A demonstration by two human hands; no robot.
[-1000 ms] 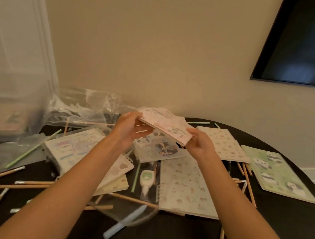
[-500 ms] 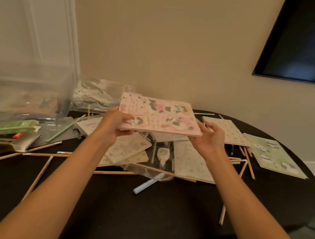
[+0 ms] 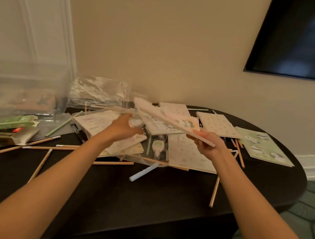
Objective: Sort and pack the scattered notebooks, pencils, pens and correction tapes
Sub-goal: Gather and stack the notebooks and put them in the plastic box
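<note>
My right hand (image 3: 208,145) grips the near corner of a pink panda notebook (image 3: 168,118), which hangs tilted above the pile. My left hand (image 3: 124,129) is off the notebook and stretches over a clear sleeve and cream notebooks (image 3: 97,122), fingers blurred. Below lie a spiral notebook (image 3: 188,154), a correction tape (image 3: 157,146), a light blue pen (image 3: 143,172) and several wooden pencils (image 3: 113,162). A green panda notebook (image 3: 261,147) lies at the right.
A clear plastic box (image 3: 18,91) with notebooks inside stands at the left, green packets (image 3: 3,123) in front of it. Crumpled clear bags (image 3: 99,91) lie against the wall. The dark round table (image 3: 143,206) ends at right above carpet.
My left hand has let go of the pink notebook and dropped toward the pile. The notebook, held level by both hands before, now tilts in my right hand alone.
</note>
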